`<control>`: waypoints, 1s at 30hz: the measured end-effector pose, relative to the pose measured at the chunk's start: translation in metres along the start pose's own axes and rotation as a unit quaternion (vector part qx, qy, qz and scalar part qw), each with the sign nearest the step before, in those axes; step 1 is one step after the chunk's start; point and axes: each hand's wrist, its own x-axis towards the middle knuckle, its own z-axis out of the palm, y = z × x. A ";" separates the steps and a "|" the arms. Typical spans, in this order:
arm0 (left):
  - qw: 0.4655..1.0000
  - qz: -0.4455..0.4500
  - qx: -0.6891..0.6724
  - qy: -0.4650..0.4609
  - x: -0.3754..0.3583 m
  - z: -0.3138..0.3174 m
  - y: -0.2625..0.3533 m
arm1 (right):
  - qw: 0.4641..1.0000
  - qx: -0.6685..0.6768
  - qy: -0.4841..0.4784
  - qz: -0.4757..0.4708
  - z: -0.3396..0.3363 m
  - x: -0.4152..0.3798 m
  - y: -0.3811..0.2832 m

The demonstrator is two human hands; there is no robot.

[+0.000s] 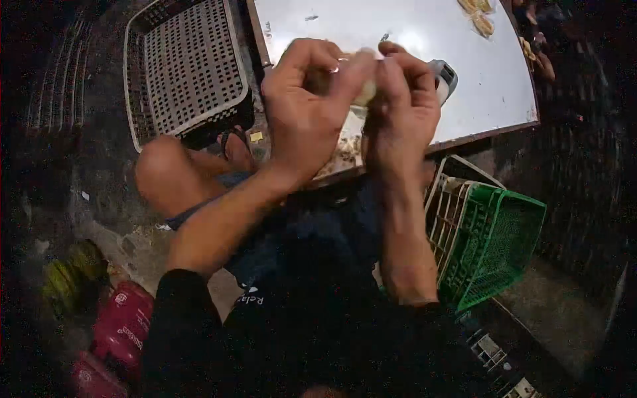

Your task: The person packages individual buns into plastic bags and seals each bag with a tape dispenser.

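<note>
Above the near edge of a white-topped table [484, 93], my left hand [305, 106] and my right hand [406, 99] meet at the fingertips. Pinched between them is a small pale yellow-green piece [365, 94], blurred and mostly covered by the fingers, so its kind does not show. Both hands are closed around it, thumbs close together. Just behind my right hand sits a grey rounded object [443, 78], partly hidden. Under the hands, brownish bits [346, 147] lie at the table's edge.
A black perforated crate [242, 93] stands left of the table. Green [494, 249] and pale [446, 199] crates stand at the right. Pink gas cylinders [123, 325] are at lower left. Pale yellow packets [479, 16] lie on the far tabletop, near another person's arm [545, 66].
</note>
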 end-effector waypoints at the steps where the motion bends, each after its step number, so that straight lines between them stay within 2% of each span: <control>1: 0.999 0.021 -0.013 0.035 0.001 0.002 -0.005 | 0.999 -0.019 0.026 -0.029 0.007 -0.006 0.001; 3: 0.999 -0.005 -0.010 0.046 0.001 0.004 -0.009 | 0.996 -0.014 0.085 -0.027 -0.005 -0.005 -0.007; 5: 0.999 -0.015 -0.020 0.020 0.003 0.002 -0.013 | 0.966 -0.191 0.136 -0.111 -0.067 0.003 0.000; 6: 0.998 -0.054 -0.027 0.010 0.002 0.001 -0.014 | 0.919 -0.351 0.154 -0.095 -0.115 0.002 0.008; 7: 0.996 -0.087 -0.032 0.006 0.003 0.001 -0.014 | 0.876 -0.450 0.174 -0.023 -0.144 -0.003 0.014; 8: 0.997 -0.072 -0.008 -0.005 0.002 0.000 -0.019 | 0.824 -0.543 0.147 0.069 -0.170 -0.006 0.022; 9: 0.998 -0.056 0.018 -0.016 0.001 0.000 -0.027 | 0.827 -0.512 0.174 0.155 -0.178 -0.005 0.031; 10: 0.998 -0.038 0.046 -0.028 0.000 0.000 -0.032 | 0.853 -0.462 0.168 0.178 -0.179 0.001 0.035; 12: 0.997 -0.067 0.033 -0.027 -0.001 0.004 -0.033 | 0.883 -0.399 0.169 0.179 -0.181 0.014 0.039; 14: 0.997 -0.069 0.024 -0.029 -0.003 0.005 -0.037 | 0.893 -0.385 0.187 0.137 -0.181 0.022 0.036; 15: 0.998 -0.056 0.023 -0.031 -0.003 0.005 -0.041 | 0.860 -0.466 0.204 0.023 -0.183 0.017 0.037; 17: 0.997 -0.048 0.044 -0.039 -0.003 0.005 -0.040 | 0.839 -0.509 0.189 0.030 -0.169 -0.018 0.019; 19: 0.994 -0.056 0.085 -0.038 -0.005 0.005 -0.037 | 0.871 -0.442 0.183 0.115 -0.181 -0.048 0.041; 20: 0.993 -0.059 0.092 -0.037 -0.005 0.003 -0.043 | 0.887 -0.351 0.248 0.171 -0.167 -0.051 0.052; 21: 0.993 -0.071 0.083 -0.033 -0.006 0.005 -0.046 | 0.909 -0.310 0.204 0.191 -0.158 -0.050 0.055; 24: 0.995 -0.052 0.084 -0.034 -0.013 -0.004 -0.065 | 0.955 -0.287 0.069 0.019 -0.074 -0.061 0.027; 26: 0.992 -0.073 0.098 -0.032 -0.013 -0.001 -0.056 | 0.949 -0.308 0.017 -0.071 -0.031 -0.051 0.004; 29: 0.993 -0.080 0.073 -0.053 -0.019 -0.002 -0.043 | 0.959 -0.284 0.001 -0.001 -0.031 -0.030 0.023; 30: 0.992 -0.030 0.098 -0.072 -0.017 -0.004 -0.041 | 0.969 -0.241 0.020 0.056 -0.036 -0.030 0.020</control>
